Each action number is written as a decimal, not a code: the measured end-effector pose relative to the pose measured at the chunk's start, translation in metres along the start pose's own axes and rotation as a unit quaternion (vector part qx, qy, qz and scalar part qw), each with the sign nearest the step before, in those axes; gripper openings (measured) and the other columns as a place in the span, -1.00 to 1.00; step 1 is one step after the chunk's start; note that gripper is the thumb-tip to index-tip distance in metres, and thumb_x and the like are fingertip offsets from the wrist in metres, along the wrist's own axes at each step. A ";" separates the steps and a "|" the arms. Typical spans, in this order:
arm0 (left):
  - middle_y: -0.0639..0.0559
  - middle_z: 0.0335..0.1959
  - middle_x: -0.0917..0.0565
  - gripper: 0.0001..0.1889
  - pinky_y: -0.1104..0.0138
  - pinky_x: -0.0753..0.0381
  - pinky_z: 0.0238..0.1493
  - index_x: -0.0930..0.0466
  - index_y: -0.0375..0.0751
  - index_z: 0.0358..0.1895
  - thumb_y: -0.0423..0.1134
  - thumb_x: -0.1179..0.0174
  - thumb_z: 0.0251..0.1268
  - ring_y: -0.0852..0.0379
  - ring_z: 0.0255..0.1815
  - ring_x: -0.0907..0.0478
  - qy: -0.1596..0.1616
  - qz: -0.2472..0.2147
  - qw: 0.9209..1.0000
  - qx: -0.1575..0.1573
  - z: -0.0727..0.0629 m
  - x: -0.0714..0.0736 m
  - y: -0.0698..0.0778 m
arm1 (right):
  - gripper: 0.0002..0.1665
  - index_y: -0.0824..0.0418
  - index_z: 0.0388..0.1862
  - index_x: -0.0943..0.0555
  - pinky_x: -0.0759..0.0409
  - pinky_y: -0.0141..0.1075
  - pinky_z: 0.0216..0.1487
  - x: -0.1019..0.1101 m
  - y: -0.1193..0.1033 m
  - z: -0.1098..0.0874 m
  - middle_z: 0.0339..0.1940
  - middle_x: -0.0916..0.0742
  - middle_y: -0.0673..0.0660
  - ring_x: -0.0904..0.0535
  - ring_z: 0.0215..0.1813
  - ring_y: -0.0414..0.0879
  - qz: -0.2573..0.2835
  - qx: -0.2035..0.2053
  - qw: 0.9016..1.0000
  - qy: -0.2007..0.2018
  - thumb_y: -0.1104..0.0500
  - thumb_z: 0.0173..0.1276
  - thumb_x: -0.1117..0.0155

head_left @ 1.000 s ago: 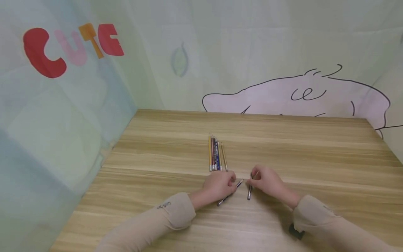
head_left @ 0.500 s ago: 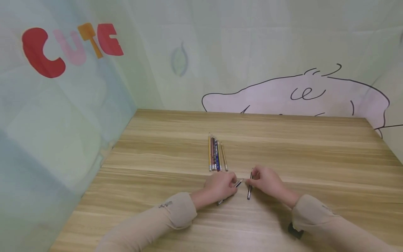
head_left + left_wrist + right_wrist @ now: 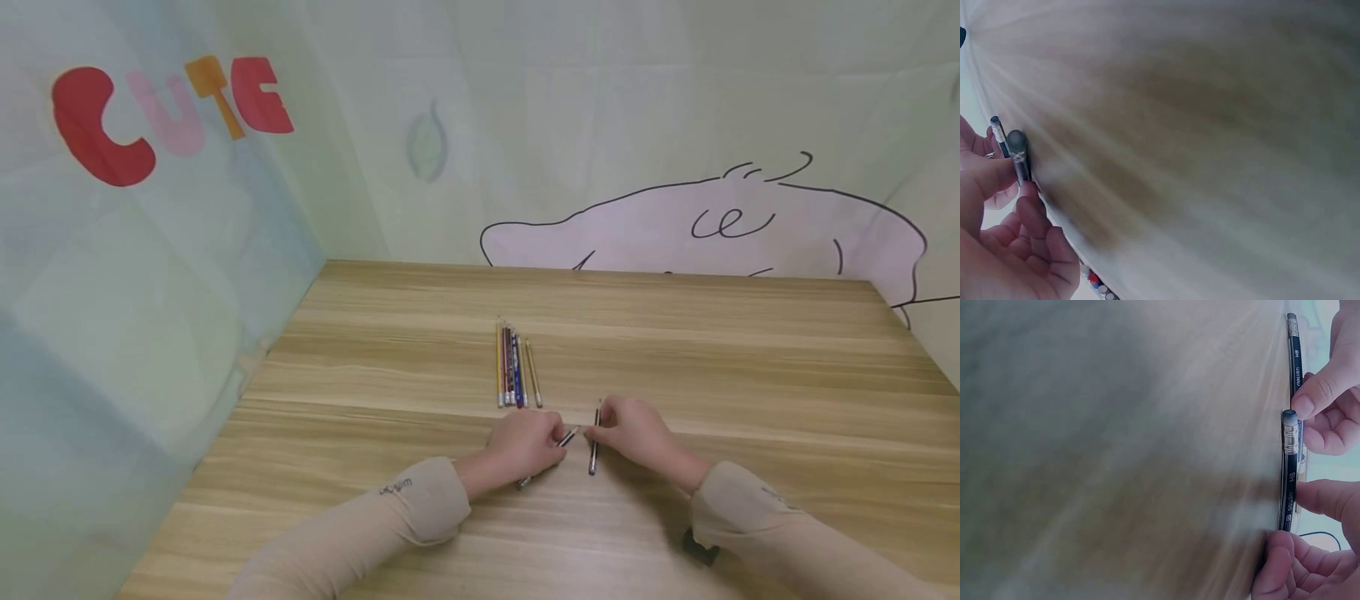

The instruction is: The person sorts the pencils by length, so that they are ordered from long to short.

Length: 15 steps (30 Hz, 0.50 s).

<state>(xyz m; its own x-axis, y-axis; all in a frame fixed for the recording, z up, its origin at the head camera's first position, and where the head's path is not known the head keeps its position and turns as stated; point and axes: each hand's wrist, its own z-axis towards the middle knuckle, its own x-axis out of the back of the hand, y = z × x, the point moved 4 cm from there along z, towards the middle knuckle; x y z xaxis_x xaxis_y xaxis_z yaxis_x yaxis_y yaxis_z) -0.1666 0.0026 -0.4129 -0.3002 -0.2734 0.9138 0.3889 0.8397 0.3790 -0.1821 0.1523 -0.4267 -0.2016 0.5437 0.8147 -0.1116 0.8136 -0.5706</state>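
Observation:
My left hand (image 3: 523, 443) pinches a dark pencil (image 3: 567, 437) between thumb and fingers, its sharpened tip pointing up and right; part of its barrel is hidden by the hand. To the right, my right hand (image 3: 637, 429) grips a second dark pencil (image 3: 594, 457), which stands nearly straight away from me. In the right wrist view the silver-ended pencil (image 3: 1290, 469) carries "HB" lettering, with the right thumb (image 3: 1319, 497) against it. The left wrist view shows the left pencil's eraser end (image 3: 1017, 141) up close. Both pencils are at the tabletop.
Beyond the left hand, several pencils lie side by side, among them a yellow pencil (image 3: 500, 367), a blue pencil (image 3: 518, 379) and a slightly angled gold pencil (image 3: 534, 375). They lie on the wood-grain table (image 3: 375, 350). A printed curtain (image 3: 360, 167) hangs behind and to the left.
Both hands keep their pencils and have barely moved. The right pencil now lies a little straighter, and less of the left pencil's eraser end shows.

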 end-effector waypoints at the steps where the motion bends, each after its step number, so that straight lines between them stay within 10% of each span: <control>1: 0.24 -0.67 -0.48 -0.87 0.50 -0.28 -0.64 -0.54 -0.02 -0.45 -0.10 -0.24 -0.01 0.32 -0.67 -0.34 0.000 0.001 1.000 0.001 0.000 0.001 0.000 | -0.73 0.21 -0.59 -0.47 -0.27 -0.39 -0.59 0.000 0.000 0.000 -0.70 -0.48 -0.01 -0.32 -0.61 -0.19 -0.001 -0.002 1.000 0.000 0.08 0.01 -0.33; 15: 0.26 -0.71 -0.45 -0.87 0.48 -0.28 -0.64 -0.48 0.02 -0.61 -0.13 -0.22 -0.06 0.32 -0.67 -0.35 0.002 0.025 1.000 -0.001 0.003 -0.001 -0.001 | -0.86 0.26 -0.53 -0.53 -0.37 -0.39 -0.56 0.000 0.000 -0.002 -0.61 -0.59 0.03 -0.41 -0.58 -0.20 0.008 -0.002 1.000 -0.018 0.20 0.02 -0.29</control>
<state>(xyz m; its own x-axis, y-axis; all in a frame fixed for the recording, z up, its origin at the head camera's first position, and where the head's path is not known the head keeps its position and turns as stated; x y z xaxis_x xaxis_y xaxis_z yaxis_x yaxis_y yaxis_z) -0.1692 0.0030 -0.4145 -0.2764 -0.2325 0.9325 0.4053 0.8516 0.3325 -0.1800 0.1529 -0.4265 -0.2385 0.5486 0.8014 -0.1037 0.8061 -0.5827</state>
